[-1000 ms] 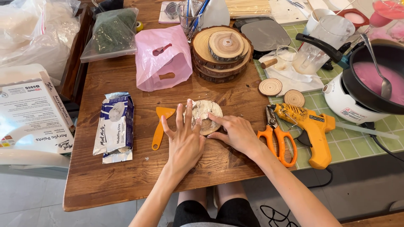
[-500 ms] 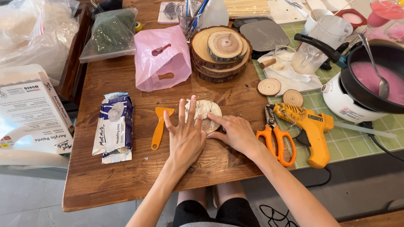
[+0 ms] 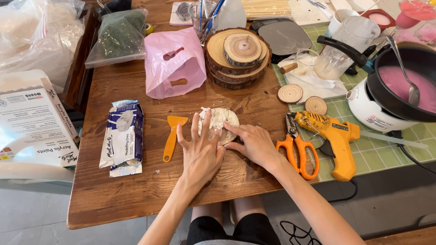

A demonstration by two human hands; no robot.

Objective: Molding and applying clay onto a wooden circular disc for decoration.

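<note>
Left hand (image 3: 202,152) shifted; two hands

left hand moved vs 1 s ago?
No. The left hand still presses the white-coated wood disc, the same gap from the orange scraper.

Two hands are working here, the left hand (image 3: 200,152) and the right hand (image 3: 255,144), both pressing on one clay-covered wood disc (image 3: 219,121). Two small wood discs (image 3: 290,93) are lying on the green mat, and three big bark-edged wood slices (image 3: 238,56) are sitting stacked. I'm counting one orange scraper (image 3: 171,137), one pair of orange scissors (image 3: 297,146), one yellow glue gun (image 3: 334,138), one pink bag (image 3: 175,63), one pack of modelling clay (image 3: 121,137) and one pot of pink liquid (image 3: 399,84).
</note>
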